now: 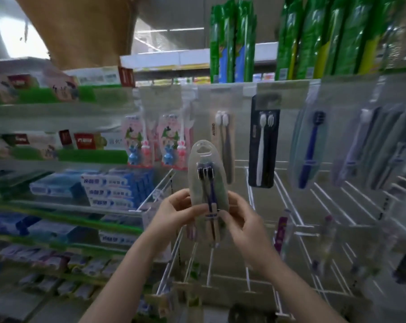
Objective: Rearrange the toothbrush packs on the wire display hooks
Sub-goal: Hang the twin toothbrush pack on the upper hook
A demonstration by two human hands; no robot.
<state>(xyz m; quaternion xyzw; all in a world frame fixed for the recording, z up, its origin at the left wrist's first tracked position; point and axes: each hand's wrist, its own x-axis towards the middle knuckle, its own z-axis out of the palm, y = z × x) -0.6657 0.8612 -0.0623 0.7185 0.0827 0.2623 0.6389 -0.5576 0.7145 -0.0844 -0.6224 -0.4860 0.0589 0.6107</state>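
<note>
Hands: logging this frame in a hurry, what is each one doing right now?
Left hand: grips the clear toothbrush pack at its lower left edge.
Right hand: grips the same pack from the right.

Held pack point(207, 183): clear, glossy moulded plastic, seen through to the dark-bristled brushes; gripped low down by both hands.
Wire hooks point(288, 190), right of the held pack: thin metal rod coated smooth white.
Black pack point(263, 145), right of the held pack: matt dark card behind a clear plastic blister.
Green packs point(232, 43), above the held pack: shiny printed film.
Toothpaste boxes point(108, 190), left of the held pack: smooth printed cardboard.
</note>
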